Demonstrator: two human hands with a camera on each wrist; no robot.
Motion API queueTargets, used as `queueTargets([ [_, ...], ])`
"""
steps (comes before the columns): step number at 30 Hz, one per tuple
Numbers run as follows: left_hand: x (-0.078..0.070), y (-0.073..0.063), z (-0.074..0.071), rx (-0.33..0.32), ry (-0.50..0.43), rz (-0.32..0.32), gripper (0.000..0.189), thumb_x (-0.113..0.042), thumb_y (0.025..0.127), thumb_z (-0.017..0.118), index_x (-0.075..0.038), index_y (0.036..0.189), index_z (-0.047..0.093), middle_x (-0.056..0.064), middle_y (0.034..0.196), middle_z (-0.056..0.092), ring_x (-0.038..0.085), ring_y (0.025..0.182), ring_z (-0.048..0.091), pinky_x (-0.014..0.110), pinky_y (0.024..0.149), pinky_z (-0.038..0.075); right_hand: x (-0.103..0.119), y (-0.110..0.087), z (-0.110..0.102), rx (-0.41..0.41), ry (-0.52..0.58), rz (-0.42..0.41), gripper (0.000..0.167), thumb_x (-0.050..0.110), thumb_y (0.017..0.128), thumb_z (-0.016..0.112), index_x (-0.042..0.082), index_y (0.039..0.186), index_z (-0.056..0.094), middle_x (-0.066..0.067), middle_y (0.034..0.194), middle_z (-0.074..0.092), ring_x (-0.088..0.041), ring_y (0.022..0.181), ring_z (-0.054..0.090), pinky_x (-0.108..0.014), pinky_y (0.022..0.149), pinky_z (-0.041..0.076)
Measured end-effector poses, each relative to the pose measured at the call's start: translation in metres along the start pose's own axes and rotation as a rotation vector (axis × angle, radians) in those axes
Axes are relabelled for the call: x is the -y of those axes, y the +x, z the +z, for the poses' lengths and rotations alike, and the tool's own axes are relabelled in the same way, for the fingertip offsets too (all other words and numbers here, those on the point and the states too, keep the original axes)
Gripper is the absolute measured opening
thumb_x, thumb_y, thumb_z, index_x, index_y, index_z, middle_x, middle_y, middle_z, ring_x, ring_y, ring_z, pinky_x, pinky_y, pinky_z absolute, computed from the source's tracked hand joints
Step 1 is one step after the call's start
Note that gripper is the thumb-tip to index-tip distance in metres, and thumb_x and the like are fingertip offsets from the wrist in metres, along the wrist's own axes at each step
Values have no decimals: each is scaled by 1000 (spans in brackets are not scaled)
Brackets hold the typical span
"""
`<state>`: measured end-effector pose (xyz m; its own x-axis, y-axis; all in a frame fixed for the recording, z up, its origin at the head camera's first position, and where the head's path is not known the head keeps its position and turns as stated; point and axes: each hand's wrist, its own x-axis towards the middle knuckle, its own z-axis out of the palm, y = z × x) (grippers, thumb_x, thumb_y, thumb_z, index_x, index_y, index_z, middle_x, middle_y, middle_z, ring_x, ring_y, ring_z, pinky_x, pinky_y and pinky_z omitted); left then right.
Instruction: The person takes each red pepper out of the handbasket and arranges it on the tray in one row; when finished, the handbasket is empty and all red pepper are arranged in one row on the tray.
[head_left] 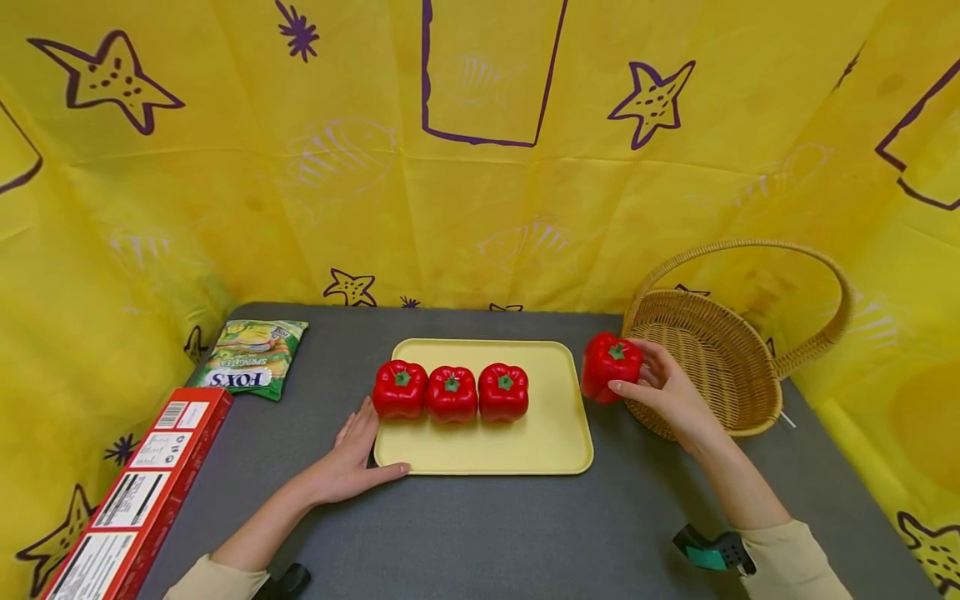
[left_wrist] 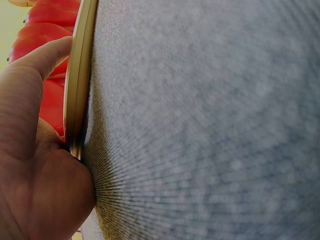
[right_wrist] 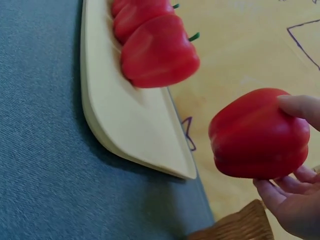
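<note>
In the head view my right hand [head_left: 667,387] holds a red bell pepper [head_left: 611,367] with a green stem, thumb on one side and fingers on the other. The right wrist view shows that pepper [right_wrist: 260,135] raised beside the tray. Three more red bell peppers, among them the rightmost one [head_left: 503,392], sit in a row on the left and middle of a pale yellow tray [head_left: 555,442]. My left hand [head_left: 351,457] rests against the tray's near left corner, fingers along its left side and thumb on the front rim. The left wrist view shows the thumb [left_wrist: 52,56] touching that rim.
A wicker basket [head_left: 701,350] with a tall handle stands at the right, just behind my right hand. A green snack packet [head_left: 255,354] lies at the back left, with a long red box [head_left: 142,492] in front of it. Yellow patterned cloth surrounds the grey table [head_left: 480,533].
</note>
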<state>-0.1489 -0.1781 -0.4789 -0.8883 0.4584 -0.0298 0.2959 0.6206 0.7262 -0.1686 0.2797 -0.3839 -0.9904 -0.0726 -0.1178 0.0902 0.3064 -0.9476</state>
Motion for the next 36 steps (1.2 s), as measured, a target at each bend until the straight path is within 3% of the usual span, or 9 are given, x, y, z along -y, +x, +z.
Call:
queueTargets([
  [6, 0, 1, 1, 1, 0, 5, 105, -47, 86, 70, -5, 156, 4, 22, 160, 1, 44, 145, -8, 65, 109, -4, -6, 3, 11, 54, 19, -9, 80, 18, 88, 74, 6, 150, 24, -18, 150, 35, -39, 137, 34, -18, 91, 43],
  [13, 0, 1, 2, -15, 19, 24, 104, -46, 87, 69, -6, 156, 4, 21, 161, 1, 44, 145, -7, 66, 108, -2, -14, 8, 26, 115, 27, -42, 78, 13, 85, 75, 4, 146, 27, -20, 146, 40, -41, 135, 37, -50, 107, 34],
  [16, 1, 1, 2, -18, 23, 26, 104, -47, 87, 69, -6, 157, 4, 20, 161, 2, 44, 145, -7, 67, 108, -2, -15, 8, 32, 130, 36, -42, 79, 13, 84, 76, 4, 146, 27, -20, 145, 40, -42, 135, 36, -55, 107, 32],
  [22, 0, 0, 1, -12, 15, 20, 104, -46, 87, 69, -6, 157, 4, 21, 161, 1, 44, 145, -7, 67, 108, -3, -17, 8, 39, 137, 47, -48, 80, 10, 82, 78, 5, 145, 29, -20, 143, 42, -39, 134, 38, -52, 106, 35],
  [29, -1, 0, 1, -6, 16, 11, 104, -47, 87, 69, -6, 157, 3, 21, 161, 0, 44, 145, -8, 66, 108, -3, -22, 10, 46, 152, 58, -57, 79, 6, 81, 78, 5, 144, 30, -18, 141, 44, -35, 131, 41, -36, 102, 41],
  [36, -1, -1, 1, -13, 11, 17, 103, -46, 87, 70, -7, 157, 4, 21, 161, 1, 44, 145, -8, 67, 108, -3, -24, 12, 51, 152, 57, -58, 80, 4, 80, 78, 4, 144, 30, -20, 141, 44, -37, 132, 40, -48, 107, 34],
])
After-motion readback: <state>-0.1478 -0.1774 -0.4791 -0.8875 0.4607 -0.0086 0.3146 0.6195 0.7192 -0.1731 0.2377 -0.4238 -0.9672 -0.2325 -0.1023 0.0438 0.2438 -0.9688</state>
